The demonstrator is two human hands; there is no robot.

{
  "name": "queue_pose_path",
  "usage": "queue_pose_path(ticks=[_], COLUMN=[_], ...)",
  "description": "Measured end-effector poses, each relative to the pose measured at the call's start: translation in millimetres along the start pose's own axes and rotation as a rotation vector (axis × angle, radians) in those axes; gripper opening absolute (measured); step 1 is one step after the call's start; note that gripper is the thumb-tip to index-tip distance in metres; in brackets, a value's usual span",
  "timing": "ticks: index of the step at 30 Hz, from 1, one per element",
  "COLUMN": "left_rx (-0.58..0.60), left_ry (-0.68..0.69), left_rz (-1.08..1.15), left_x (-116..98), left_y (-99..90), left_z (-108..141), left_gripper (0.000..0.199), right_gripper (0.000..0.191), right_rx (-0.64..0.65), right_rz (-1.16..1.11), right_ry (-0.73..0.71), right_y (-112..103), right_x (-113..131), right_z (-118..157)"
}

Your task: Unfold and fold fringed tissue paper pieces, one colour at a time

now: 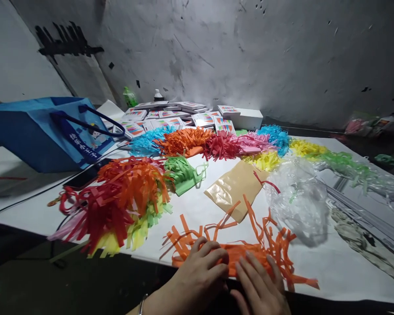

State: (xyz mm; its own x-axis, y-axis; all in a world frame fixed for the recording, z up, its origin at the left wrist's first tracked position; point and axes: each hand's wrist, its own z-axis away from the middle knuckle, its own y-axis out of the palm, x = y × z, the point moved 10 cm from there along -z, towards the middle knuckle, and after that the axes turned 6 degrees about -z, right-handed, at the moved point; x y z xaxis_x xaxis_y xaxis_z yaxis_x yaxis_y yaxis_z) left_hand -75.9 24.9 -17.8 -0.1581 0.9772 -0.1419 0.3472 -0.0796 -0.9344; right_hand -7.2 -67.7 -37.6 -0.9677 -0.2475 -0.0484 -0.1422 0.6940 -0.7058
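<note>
A fringed sheet of orange tissue paper (241, 256) lies at the near edge of the table, its cut strips spreading to both sides and away from me. My left hand (203, 267), with a bracelet at the wrist, has its fingers curled and closed on the left part of this paper; its thumb is hidden. Beside it, my right hand (261, 282) presses the middle and right of the sheet with fingers stretched out nearly flat. Just beyond the strips rests a tan paper envelope (233, 186) with a shiny area and a red strip at its right corner.
Red and orange tassels (124, 192) pile up at left, near a green tassel (184, 175). More coloured tassels (187, 140) line the back before stacked white boxes (174, 113). A blue bag (52, 131) stands left; crumpled clear plastic (297, 194) and a grey cloth (364, 245) lie right.
</note>
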Motion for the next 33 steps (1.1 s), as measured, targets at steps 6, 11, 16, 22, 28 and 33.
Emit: queue_pose_path(ticks=[6,11,16,22,28,33], left_rx=[-0.157,-0.317,-0.236,-0.246,-0.246,-0.220], left_ry=[-0.266,-0.314,0.022,0.078,-0.014,-0.259], left_rz=[-0.266,-0.311,-0.022,0.082,0.066,-0.042], left_x=[75.2,83.1,5.9,-4.4,4.3,23.5], left_y=[-26.5,-48.1,-11.5,-11.1,-10.3,3.8], left_z=[3.6,7.3,4.6,8.2,11.6,8.1], left_gripper=[0.037,0.036,0.016,0.033,0.033,0.027], right_gripper=[0.025,0.021,0.020,0.023,0.013,0.027], right_rx=[-0.061,-0.091,-0.129,-0.036,-0.099,-0.084], right_rz=[-0.098,-0.105,-0.139,-0.158,-0.194,-0.123], right_ry=[0.060,0.114,0.221,0.064,0.266,0.553], right_y=[6.2,9.0,8.6,-2.3,-12.6,-2.0], right_x=[3.4,4.0,-3.5,-8.4,-25.7,-44.0], right_z=[1.3,1.2,4.4,11.4,13.7,10.0])
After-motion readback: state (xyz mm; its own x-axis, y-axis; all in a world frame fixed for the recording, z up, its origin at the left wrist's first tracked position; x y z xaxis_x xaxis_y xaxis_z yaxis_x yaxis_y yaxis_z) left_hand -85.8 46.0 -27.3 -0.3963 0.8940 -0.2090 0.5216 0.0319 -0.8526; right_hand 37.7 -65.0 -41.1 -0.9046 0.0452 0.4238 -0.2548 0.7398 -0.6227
